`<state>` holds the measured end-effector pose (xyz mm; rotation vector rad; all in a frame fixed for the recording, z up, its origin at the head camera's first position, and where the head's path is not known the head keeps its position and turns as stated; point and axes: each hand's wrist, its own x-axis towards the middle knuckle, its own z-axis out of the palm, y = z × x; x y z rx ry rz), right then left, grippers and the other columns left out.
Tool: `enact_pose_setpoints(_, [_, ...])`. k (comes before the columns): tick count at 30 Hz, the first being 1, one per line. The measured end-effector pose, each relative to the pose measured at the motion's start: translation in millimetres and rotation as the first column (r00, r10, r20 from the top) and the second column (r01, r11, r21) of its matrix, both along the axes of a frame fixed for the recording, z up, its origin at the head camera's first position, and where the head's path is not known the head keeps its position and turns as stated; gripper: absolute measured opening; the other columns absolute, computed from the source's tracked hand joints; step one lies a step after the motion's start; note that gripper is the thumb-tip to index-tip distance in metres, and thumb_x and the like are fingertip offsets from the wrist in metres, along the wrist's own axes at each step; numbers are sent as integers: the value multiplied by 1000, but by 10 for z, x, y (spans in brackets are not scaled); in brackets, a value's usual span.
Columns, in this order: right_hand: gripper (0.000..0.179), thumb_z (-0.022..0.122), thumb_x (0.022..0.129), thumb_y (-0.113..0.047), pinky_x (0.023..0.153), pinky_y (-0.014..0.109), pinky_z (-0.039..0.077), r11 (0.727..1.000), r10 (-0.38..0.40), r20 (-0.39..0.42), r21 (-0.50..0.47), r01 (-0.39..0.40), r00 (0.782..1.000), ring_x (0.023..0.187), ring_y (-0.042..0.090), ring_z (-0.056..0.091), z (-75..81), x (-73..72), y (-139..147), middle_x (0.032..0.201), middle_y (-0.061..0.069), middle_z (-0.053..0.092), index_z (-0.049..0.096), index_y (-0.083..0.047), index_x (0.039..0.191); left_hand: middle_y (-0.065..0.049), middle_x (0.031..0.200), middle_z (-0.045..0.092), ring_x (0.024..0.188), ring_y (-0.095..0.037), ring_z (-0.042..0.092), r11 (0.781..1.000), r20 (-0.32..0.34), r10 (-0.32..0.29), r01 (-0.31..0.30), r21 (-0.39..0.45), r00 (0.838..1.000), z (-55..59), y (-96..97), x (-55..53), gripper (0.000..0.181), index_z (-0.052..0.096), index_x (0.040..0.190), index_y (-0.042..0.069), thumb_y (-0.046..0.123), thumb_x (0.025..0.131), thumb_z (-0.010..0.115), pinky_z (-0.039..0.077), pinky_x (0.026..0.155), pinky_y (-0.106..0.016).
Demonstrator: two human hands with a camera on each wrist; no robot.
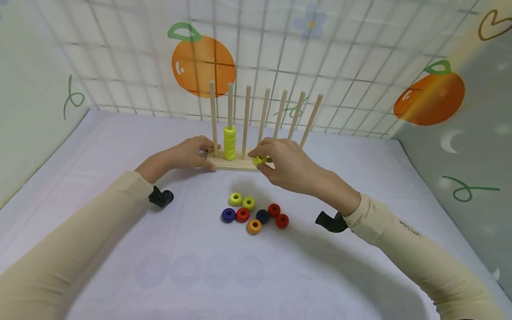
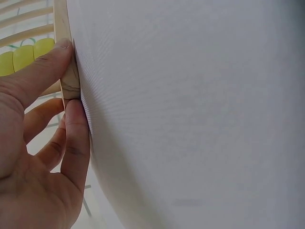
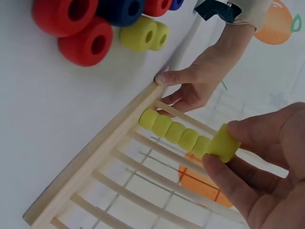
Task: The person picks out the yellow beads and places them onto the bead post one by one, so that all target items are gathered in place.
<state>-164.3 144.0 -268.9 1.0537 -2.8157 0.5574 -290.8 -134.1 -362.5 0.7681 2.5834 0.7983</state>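
A wooden peg rack [image 1: 240,164] stands with several upright pegs. Yellow beads [image 1: 230,143] are stacked on its second peg from the left. My left hand [image 1: 180,154] grips the left end of the base, its thumb [image 2: 45,67] on the front side and fingertips at the end, as the left wrist view shows. Between thumb and fingertips, my right hand [image 1: 294,171] pinches one yellow bead [image 3: 224,143]. This bead appears in front of the pegs in the head view; in the right wrist view it overlaps the end of the stack.
Loose beads lie on the table in front of the rack: yellow [image 1: 248,208], red [image 1: 282,225], dark blue [image 1: 228,220] and one orange [image 1: 254,231]. Behind the rack rises a wire grid with a fruit-printed cloth [image 1: 204,66].
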Motion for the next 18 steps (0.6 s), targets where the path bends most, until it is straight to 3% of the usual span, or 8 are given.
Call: enact_pose_setpoints(18, [31,64,92,1,65,31,53,999,8,-123,-50,-14,992,84,19,66,257,17,-38,115,8,69,71,-3,122,-20,144,46,135,-40,40,1000,8,-2,1,3,1000,26,9,18,68,51,145,5,25,87,79,28,113,-57])
